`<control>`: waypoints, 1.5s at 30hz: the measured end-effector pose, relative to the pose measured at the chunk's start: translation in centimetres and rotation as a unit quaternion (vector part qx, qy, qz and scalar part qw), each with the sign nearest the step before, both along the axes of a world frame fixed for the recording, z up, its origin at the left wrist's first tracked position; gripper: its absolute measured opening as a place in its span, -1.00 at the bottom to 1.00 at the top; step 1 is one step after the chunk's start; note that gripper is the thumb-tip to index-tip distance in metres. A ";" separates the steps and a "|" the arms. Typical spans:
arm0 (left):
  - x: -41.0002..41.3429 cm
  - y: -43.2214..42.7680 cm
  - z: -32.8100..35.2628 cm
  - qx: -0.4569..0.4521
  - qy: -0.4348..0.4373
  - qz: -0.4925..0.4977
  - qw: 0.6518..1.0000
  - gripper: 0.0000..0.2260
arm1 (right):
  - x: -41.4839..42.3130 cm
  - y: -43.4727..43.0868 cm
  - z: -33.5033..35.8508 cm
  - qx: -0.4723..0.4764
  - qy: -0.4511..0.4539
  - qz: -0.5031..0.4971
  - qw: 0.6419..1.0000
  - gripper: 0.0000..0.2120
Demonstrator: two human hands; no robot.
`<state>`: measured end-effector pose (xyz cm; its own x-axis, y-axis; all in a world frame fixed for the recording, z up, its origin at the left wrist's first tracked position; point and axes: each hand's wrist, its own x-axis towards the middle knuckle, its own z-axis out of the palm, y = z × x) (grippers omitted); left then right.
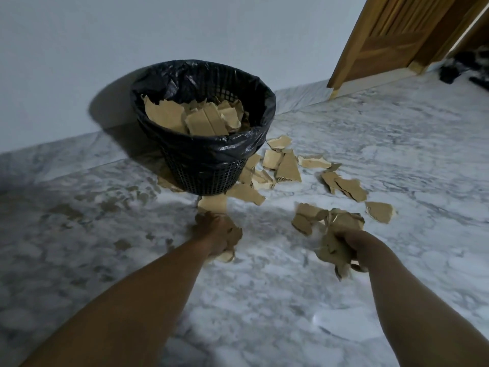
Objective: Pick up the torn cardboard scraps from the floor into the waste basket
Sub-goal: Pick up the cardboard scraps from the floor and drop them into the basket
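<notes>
A black mesh waste basket (211, 178) with a black plastic liner stands on the marble floor near the wall, with several brown cardboard scraps inside it. More torn cardboard scraps (288, 165) lie on the floor to its right and in front of it. My left hand (211, 231) is closed on a few scraps just in front of the basket's base. My right hand (349, 247) grips a crumpled bunch of scraps (333, 245) low over the floor, to the right of the left hand.
A pale wall runs behind the basket. A wooden door (391, 38) stands open at the upper right, with dark items (465, 67) on the floor beyond it. The grey-white marble floor (264, 300) stretches toward me.
</notes>
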<state>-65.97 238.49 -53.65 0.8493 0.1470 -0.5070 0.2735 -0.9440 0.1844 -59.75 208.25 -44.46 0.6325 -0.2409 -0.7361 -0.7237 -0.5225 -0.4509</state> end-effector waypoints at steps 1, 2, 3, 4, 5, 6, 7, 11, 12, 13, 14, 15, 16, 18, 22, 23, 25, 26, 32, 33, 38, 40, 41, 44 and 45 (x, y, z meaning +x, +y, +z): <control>-0.2 0.4 0.2 -0.008 -0.008 0.018 1.000 -0.56 | 0.4 -0.1 0.1 -0.012 0.009 -0.010 1.000 -0.80; -0.1 0.8 -0.1 0.008 0.002 0.008 1.000 -0.52 | 0.7 0.0 0.6 -0.032 0.013 0.008 0.999 -0.77; -0.2 1.1 -0.4 0.007 0.011 0.010 1.000 -0.48 | 1.2 -0.1 1.2 -0.040 0.010 0.026 0.999 -0.81; -0.4 1.4 -0.5 0.014 0.016 0.003 1.000 -0.44 | 2.0 -0.1 1.5 -0.067 0.005 0.072 0.995 -0.87; -0.8 1.3 -0.1 0.017 0.015 -0.004 1.000 -0.43 | 2.6 0.2 2.2 -0.084 0.008 0.112 0.990 -0.91; -0.8 1.3 -0.7 0.014 0.006 0.002 1.000 -0.42 | 2.9 0.8 3.2 -0.103 0.016 0.141 0.984 -0.90; -1.0 1.2 -1.1 0.004 -0.027 0.002 1.000 -0.43 | 3.1 1.3 3.8 -0.095 0.019 0.152 0.984 -0.81; -1.1 0.8 -1.2 -0.020 -0.073 -0.021 0.997 -0.42 | 4.8 2.8 4.1 -0.091 -0.112 0.150 0.978 -0.72; -1.1 0.8 -1.1 -0.022 -0.069 -0.027 0.997 -0.40 | 5.2 3.3 3.6 -0.044 -0.129 0.140 0.981 -0.81; -1.0 0.9 -0.9 -0.025 -0.079 -0.039 0.996 -0.40 | 5.2 3.9 3.0 0.041 -0.122 0.132 0.983 -0.82; -1.1 1.0 -0.7 -0.040 -0.078 -0.045 0.995 -0.43 | 4.8 5.1 1.8 0.097 -0.090 0.132 0.982 -0.77; -1.1 1.2 -0.4 -0.060 -0.082 -0.048 0.994 -0.47 | 4.5 6.3 0.3 0.122 -0.064 0.152 0.979 -0.73; -1.2 1.4 -0.3 -0.081 -0.085 -0.048 0.992 -0.52 | 3.6 8.0 -0.8 0.096 -0.044 0.187 0.977 -0.67; -1.5 1.9 -0.6 -0.167 -0.110 0.001 0.980 -0.63 | 2.1 11.0 -4.4 0.006 -0.039 0.243 0.969 -0.43; -1.1 3.0 -1.0 -0.201 -0.190 0.070 0.959 -0.62 | -0.5 13.6 -7.9 -0.105 -0.129 0.247 0.955 -0.50; -0.7 3.1 -0.3 -0.171 -0.175 0.069 0.967 -0.60 | -1.0 13.8 -7.8 -0.090 -0.148 0.235 0.956 -0.54; 0.2 3.1 0.3 -0.127 -0.125 0.042 0.983 -0.59 | -0.9 13.6 -7.7 -0.045 -0.161 0.214 0.962 -0.48; 0.8 3.0 0.4 -0.117 -0.103 0.031 0.987 -0.58 | -0.6 13.3 -7.7 -0.023 -0.155 0.208 0.966 -0.38; 1.6 3.4 0.1 0.007 -0.075 -0.076 0.994 -0.65 | 2.1 11.8 -7.6 -0.030 -0.171 0.277 0.945 -0.69; 1.4 3.5 0.0 -0.009 -0.064 -0.062 0.996 -0.61 | 2.8 12.2 -7.6 -0.034 -0.185 0.288 0.939 -0.72; -0.2 3.3 0.1 -0.023 -0.011 -0.121 0.992 -0.45 | 4.5 15.1 -7.7 -0.081 -0.213 0.399 0.888 -0.55; -1.2 3.1 -0.3 -0.049 -0.018 -0.124 0.991 -0.43 | 4.6 15.5 -8.1 -0.091 -0.210 0.416 0.880 -0.56; -1.6 3.1 -0.5 -0.061 -0.028 -0.115 0.991 -0.44 | 4.6 15.5 -8.6 -0.104 -0.210 0.418 0.878 -0.60; -2.6 3.0 -1.0 -0.157 -0.094 -0.002 0.983 -0.51 | 4.0 15.2 -8.7 -0.147 -0.195 0.404 0.882 -0.68; -2.7 2.9 -1.0 -0.185 -0.111 0.033 0.976 -0.49 | 3.7 14.9 -8.8 -0.155 -0.190 0.397 0.884 -0.68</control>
